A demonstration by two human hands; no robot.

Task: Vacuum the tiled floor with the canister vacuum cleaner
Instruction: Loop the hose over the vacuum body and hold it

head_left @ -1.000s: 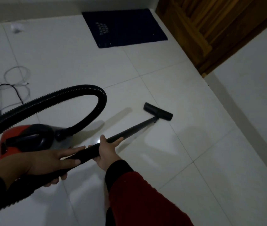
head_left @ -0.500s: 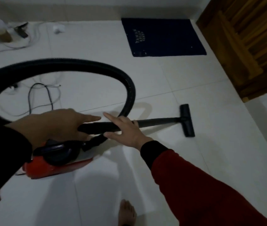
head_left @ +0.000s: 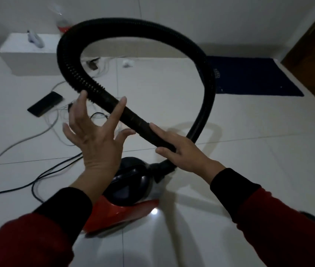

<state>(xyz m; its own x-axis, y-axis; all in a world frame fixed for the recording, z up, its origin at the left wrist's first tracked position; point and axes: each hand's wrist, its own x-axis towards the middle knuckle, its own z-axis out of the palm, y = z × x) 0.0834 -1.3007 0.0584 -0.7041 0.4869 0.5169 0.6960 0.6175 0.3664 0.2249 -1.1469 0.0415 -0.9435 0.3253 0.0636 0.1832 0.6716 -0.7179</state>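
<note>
Right hand (head_left: 185, 153) grips the end of the hose (head_left: 208, 89), likely steadying its loop over the vacuum (head_left: 125, 209); left hand (head_left: 95, 135), spread, holds nothing.

Both arms reach in from the bottom corners, in red sleeves (head_left: 279, 218) with black cuffs. The left hand (head_left: 97, 139) is raised with its back to the camera, wrist straight, fingers (head_left: 83, 105) straight and splayed wide; the longest fingertip lies across the hose (head_left: 133, 116), and the hand grips nothing. The right hand (head_left: 185, 153) sits lower and to the right, palm down on the hose's smooth end, with the forefinger stretched along the top and the thumb tucked beneath, holding it aloft.
</note>
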